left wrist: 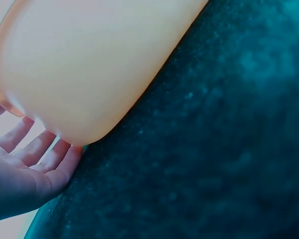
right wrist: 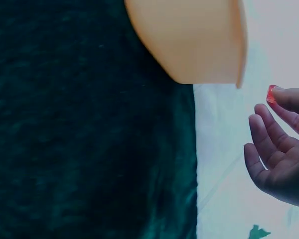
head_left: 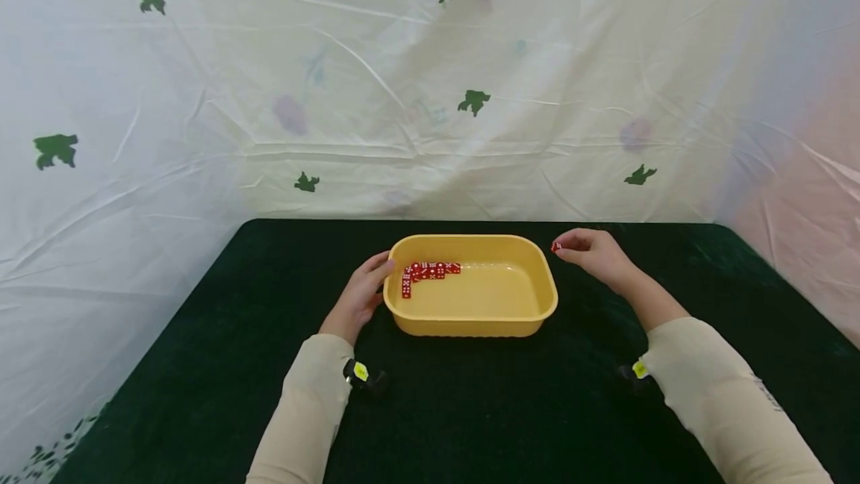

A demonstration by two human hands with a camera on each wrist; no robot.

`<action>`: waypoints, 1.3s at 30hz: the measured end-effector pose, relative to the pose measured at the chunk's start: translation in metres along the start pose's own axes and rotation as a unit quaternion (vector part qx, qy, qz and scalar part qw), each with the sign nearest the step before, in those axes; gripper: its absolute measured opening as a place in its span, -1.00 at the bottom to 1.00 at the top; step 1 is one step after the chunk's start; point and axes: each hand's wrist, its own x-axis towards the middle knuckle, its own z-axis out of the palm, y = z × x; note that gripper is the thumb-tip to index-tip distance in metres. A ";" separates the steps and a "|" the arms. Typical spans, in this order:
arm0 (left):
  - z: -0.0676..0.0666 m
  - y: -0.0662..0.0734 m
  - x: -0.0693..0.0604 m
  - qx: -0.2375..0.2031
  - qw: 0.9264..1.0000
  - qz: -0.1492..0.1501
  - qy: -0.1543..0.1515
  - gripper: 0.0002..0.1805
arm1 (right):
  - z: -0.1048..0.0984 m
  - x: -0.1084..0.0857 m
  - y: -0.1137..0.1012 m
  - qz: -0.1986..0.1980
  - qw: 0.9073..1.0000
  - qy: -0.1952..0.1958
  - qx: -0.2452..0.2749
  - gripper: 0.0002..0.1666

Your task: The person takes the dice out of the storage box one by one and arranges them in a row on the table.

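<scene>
Right hand (head_left: 596,254): pinching one red die (head_left: 555,246) between thumb and index finger, other three fingers loosely bent and spread, touching nothing. Die is up off the table, just outside the right end of the yellow tub (head_left: 470,327), near its back corner.

Left hand (head_left: 359,293): gripping the tub's left end, thumb at the rim, fingertips against the outer wall.

Tub sits upright on the dark green table (head_left: 484,409), long side facing me. More red dice (head_left: 437,270) inside, on the tub floor toward back left: a band along the back, plus a short leg toward me at the left end. White pips visible; too small for me to count the dice reliably. Behind the table: pale curtain (head_left: 403,95) with green prints.
</scene>
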 end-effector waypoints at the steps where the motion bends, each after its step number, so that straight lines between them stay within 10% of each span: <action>1: 0.000 0.000 0.000 -0.001 1.000 0.001 0.000 -0.61 | 0.001 -0.001 0.003 0.001 1.000 0.001 0.003 -0.68; 39: -0.001 0.001 -0.002 -0.012 1.000 0.012 -0.019 -0.57 | 0.029 -0.009 0.045 0.040 0.996 -0.070 -0.026 -0.75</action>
